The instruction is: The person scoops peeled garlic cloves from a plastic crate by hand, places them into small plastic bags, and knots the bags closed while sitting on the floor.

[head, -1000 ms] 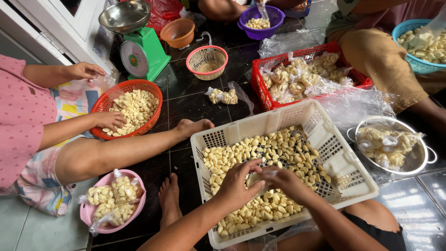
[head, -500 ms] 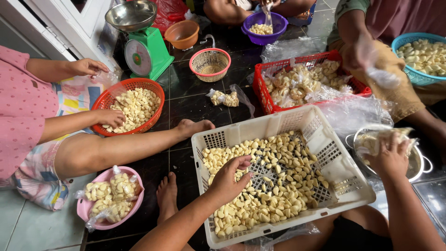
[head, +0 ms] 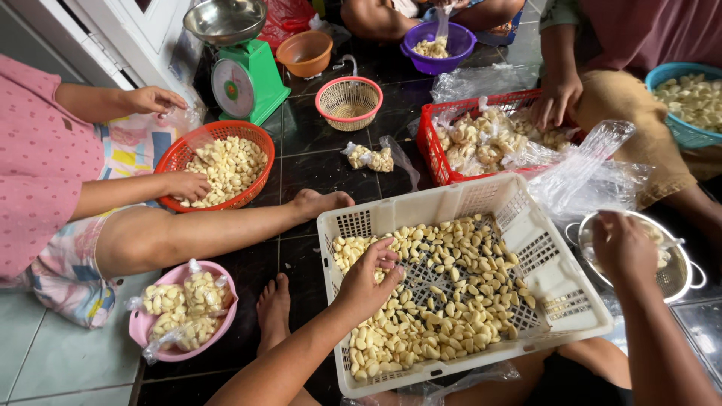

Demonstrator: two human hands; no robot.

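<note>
The hands are now parted. The left hand (head: 366,282) is curled on peeled pale garlic cloves (head: 444,301) inside the white slotted plastic crate (head: 579,319); the right hand (head: 624,248) has been moved onto the round metal colander (head: 688,274), its grip hidden.

left hand (head: 367,280) cupped, right hand (head: 623,246) lowered

Pale yellow peeled cloves (head: 444,301) are held in a white slotted plastic crate (head: 560,289); red round basket (head: 184,154), green scale (head: 244,83), purple bowl (head: 410,49) are seen nearby.
</note>
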